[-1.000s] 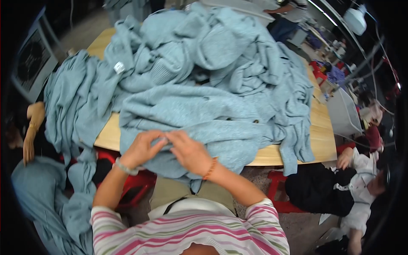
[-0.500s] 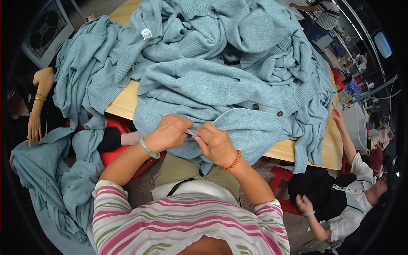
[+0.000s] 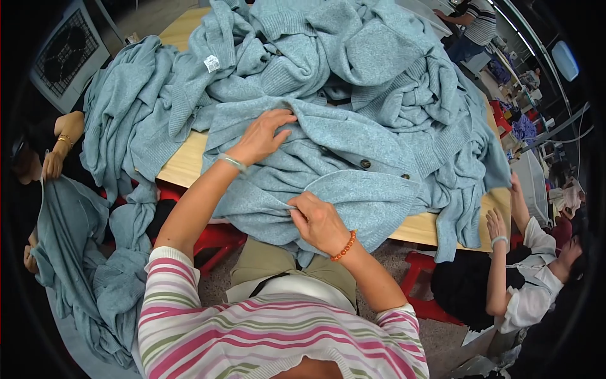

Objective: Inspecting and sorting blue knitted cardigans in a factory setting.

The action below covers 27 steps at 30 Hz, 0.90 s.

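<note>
A light blue knit cardigan [image 3: 353, 136] with dark buttons [image 3: 365, 164] lies spread at the table's near edge, partly hanging over it. My right hand [image 3: 320, 222] pinches a fold of its near edge between thumb and fingers. Farther up on the left, my left hand [image 3: 262, 138] rests over the cardigan by its raised far front edge. The left fingers reach forward and the thumb stands apart from them. What lies beneath the left fingertips is partly hidden.
Behind the cardigan a heap of similar blue knitwear [image 3: 379, 54] covers the wooden table [image 3: 180, 161]; one piece carries a white label [image 3: 211, 63]. A co-worker's hand [image 3: 53, 165] at left holds blue knitwear. At right another person's hand [image 3: 496, 228] is near the table corner. Red stools [image 3: 416, 278] stand below.
My left hand has let go of the near edge and moved up and away across the cardigan. My right hand keeps its pinch. The co-worker at right has raised a hand toward the table.
</note>
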Available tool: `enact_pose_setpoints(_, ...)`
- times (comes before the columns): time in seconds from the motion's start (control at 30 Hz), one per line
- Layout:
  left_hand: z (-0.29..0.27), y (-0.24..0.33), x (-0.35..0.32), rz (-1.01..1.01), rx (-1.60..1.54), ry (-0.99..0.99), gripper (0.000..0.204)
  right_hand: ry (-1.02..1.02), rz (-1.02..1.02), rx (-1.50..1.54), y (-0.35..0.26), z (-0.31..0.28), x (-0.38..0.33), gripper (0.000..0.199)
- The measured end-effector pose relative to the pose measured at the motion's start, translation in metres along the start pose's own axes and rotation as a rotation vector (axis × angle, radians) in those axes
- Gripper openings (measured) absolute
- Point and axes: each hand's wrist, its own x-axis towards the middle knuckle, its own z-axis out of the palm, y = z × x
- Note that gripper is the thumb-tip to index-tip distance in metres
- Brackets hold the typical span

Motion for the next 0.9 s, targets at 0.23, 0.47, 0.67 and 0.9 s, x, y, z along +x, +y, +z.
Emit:
enact_pose_setpoints(0.23, 0.022, -0.008, 0.026, -0.195, 0.02, 0.129, 0.013, 0.031, -0.03, 0.014, 0.003, 0.0, 0.006, 0.013)
enact_pose_setpoints(0.47, 0.009, 0.03, 0.017, -0.198, -0.209, 0.014, 0.01, 0.148, -0.004, -0.038, 0.0, -0.005, 0.003, 0.013)
enact_pose_setpoints(0.67, -0.024, 0.085, -0.045, -0.438, -0.67, -0.271, 0.009, 0.258, -0.035, -0.169, 0.0, -0.007, 0.006, 0.015)
enact_pose_setpoints(0.9, -0.014, 0.076, -0.069, -0.724, -1.113, -0.166, 0.008, 0.296, 0.013, -0.215, -0.009, 0.006, 0.007, 0.028)
